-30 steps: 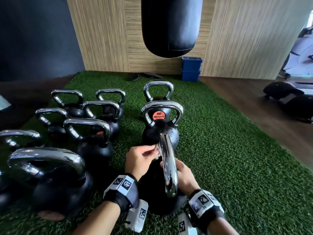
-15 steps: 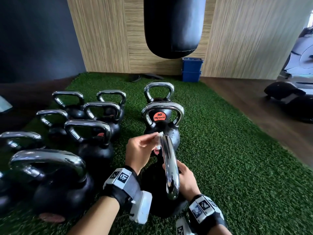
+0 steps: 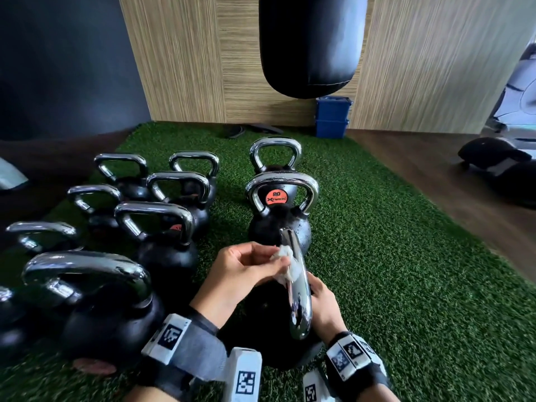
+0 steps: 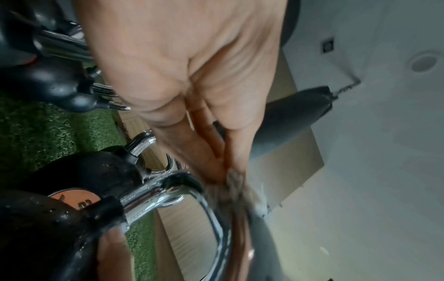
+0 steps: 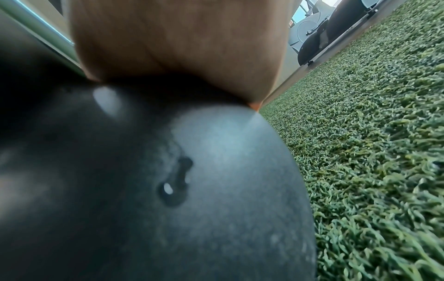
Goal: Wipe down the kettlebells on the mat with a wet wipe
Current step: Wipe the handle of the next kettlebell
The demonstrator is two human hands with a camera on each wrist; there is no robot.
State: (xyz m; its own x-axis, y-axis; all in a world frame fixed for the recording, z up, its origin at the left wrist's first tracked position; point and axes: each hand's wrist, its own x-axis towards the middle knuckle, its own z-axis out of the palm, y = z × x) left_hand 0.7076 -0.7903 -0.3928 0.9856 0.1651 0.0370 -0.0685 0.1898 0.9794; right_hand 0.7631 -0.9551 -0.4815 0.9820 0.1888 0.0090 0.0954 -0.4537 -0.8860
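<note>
The nearest black kettlebell (image 3: 269,323) stands on the green mat (image 3: 406,285), its chrome handle (image 3: 298,291) edge-on to me. My left hand (image 3: 246,271) pinches a crumpled white wet wipe (image 3: 285,256) against the far upper part of that handle; the wipe (image 4: 236,184) shows blurred at my fingertips in the left wrist view. My right hand (image 3: 322,303) rests flat on the right side of the kettlebell's body (image 5: 192,190), fingers partly hidden behind the handle. Water drops sit on the black body.
Several more chrome-handled kettlebells (image 3: 162,236) stand in rows to the left, two others (image 3: 278,216) straight ahead. A black punching bag (image 3: 310,44) hangs above the far mat. Blue crates (image 3: 332,116) stand by the wooden wall. Wooden floor lies to the right.
My left hand with the wipe has slid a little along the top of the handle. The right hand stays on the kettlebell's body.
</note>
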